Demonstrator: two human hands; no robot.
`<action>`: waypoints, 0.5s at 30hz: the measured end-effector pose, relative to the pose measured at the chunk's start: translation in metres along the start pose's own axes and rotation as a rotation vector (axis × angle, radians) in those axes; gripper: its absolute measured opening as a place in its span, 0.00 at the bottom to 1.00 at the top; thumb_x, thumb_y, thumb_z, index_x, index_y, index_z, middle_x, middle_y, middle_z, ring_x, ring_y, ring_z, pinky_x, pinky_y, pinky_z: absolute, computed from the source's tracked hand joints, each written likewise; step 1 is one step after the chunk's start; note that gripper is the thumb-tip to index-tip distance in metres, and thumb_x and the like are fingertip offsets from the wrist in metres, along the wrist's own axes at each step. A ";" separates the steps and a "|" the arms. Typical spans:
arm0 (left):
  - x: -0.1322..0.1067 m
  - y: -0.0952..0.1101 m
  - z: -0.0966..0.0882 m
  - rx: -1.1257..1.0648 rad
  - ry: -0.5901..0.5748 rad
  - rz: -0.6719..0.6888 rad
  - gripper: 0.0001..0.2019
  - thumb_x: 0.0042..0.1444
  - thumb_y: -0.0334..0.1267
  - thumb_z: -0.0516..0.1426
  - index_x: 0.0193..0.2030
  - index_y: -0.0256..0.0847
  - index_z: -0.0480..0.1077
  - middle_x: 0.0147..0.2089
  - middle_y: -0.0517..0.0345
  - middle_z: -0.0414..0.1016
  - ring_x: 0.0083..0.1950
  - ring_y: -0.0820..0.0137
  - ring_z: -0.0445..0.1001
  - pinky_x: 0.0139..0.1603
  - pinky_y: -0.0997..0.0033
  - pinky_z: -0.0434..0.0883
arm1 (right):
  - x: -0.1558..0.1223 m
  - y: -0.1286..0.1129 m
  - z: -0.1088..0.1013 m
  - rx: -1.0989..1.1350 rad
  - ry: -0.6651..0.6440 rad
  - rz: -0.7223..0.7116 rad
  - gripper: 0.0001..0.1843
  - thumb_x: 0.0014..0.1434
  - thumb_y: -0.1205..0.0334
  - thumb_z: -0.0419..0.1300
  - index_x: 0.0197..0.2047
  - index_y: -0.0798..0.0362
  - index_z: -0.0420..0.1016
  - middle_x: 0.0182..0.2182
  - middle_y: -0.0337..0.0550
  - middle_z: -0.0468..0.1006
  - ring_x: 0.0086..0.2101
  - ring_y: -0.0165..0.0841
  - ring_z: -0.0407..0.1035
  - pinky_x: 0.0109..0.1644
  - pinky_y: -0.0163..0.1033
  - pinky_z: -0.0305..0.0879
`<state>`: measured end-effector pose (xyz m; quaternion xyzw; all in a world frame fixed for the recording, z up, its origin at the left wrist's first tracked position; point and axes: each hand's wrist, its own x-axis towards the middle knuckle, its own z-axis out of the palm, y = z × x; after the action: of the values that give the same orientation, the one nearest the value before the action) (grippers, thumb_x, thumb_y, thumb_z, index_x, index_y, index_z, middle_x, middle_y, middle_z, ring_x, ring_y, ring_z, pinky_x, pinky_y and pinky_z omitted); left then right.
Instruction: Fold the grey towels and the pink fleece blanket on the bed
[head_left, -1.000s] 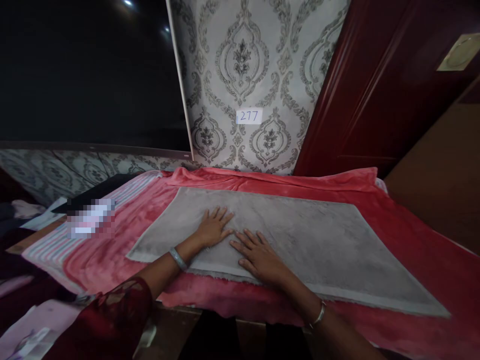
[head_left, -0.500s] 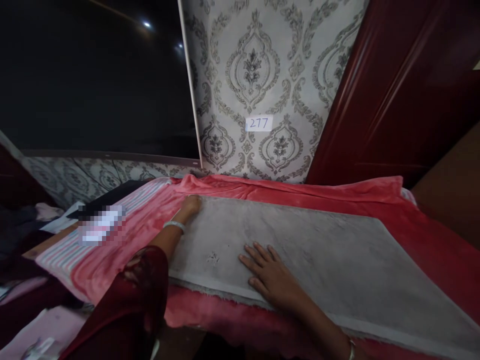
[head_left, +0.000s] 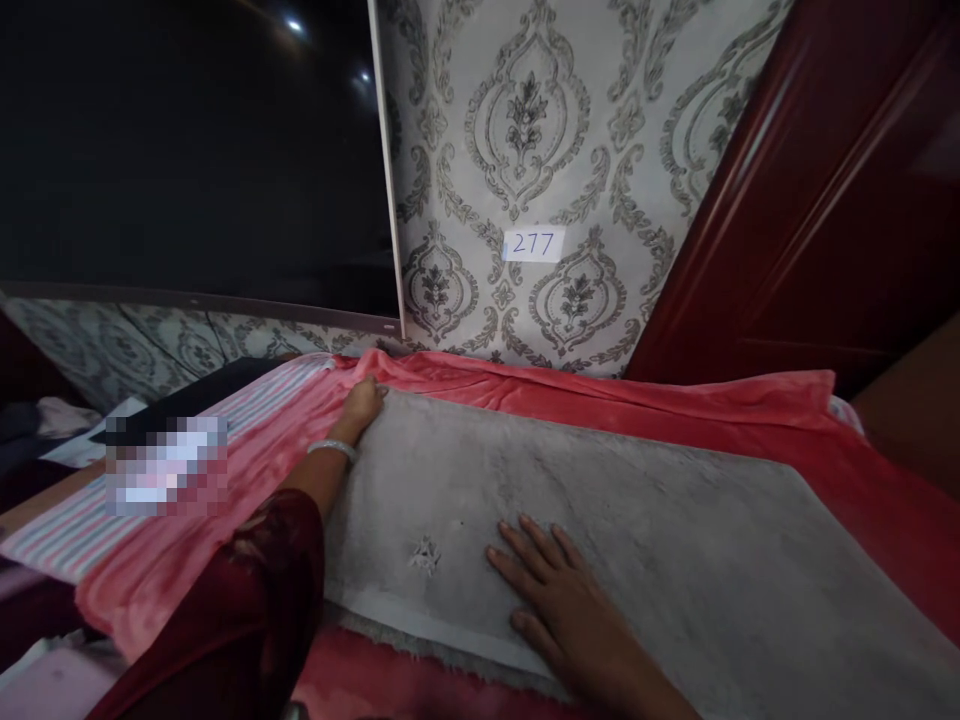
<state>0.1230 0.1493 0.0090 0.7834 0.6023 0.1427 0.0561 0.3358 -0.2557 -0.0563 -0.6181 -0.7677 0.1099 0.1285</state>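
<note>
A grey rug (head_left: 637,510) lies folded with its smooth side up, and a shaggy edge shows along the near side. A small light mark or worn spot sits on its left part. At the rug's far left corner, my left hand (head_left: 363,405) is closed around the edge, with a bracelet on the wrist. My right hand (head_left: 559,590) rests flat on the rug near its front edge, fingers spread. Under the rug is a red plush blanket (head_left: 750,410).
A striped cloth (head_left: 60,525) extends from under the blanket on the left, with a blurred-out item on it. A dark screen (head_left: 187,150) hangs on the patterned wall (head_left: 525,130), beside a paper label (head_left: 534,244) reading 277. Dark red wood panelling (head_left: 810,200) stands at right.
The view has shifted slightly closer. My left hand still grips the rug's far left corner, now a little left in view. My right hand stays flat on the rug, appearing lower.
</note>
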 end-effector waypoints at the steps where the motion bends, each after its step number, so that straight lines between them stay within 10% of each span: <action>1: 0.000 0.000 0.003 -0.008 0.010 0.004 0.15 0.67 0.40 0.49 0.56 0.38 0.67 0.55 0.40 0.79 0.57 0.57 0.77 0.51 0.66 0.71 | -0.001 0.000 0.000 -0.003 -0.005 -0.002 0.34 0.73 0.50 0.49 0.76 0.29 0.40 0.76 0.32 0.42 0.74 0.42 0.35 0.75 0.64 0.34; 15: -0.009 -0.010 -0.001 -0.120 -0.052 0.019 0.17 0.67 0.44 0.56 0.57 0.38 0.70 0.56 0.45 0.77 0.55 0.59 0.76 0.55 0.61 0.73 | -0.001 0.001 -0.004 -0.050 0.003 0.008 0.33 0.72 0.49 0.50 0.76 0.31 0.44 0.76 0.35 0.45 0.73 0.46 0.39 0.74 0.65 0.41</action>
<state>0.1118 0.1435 0.0059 0.7878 0.5835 0.1587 0.1174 0.3381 -0.2569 -0.0534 -0.6243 -0.7675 0.0904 0.1139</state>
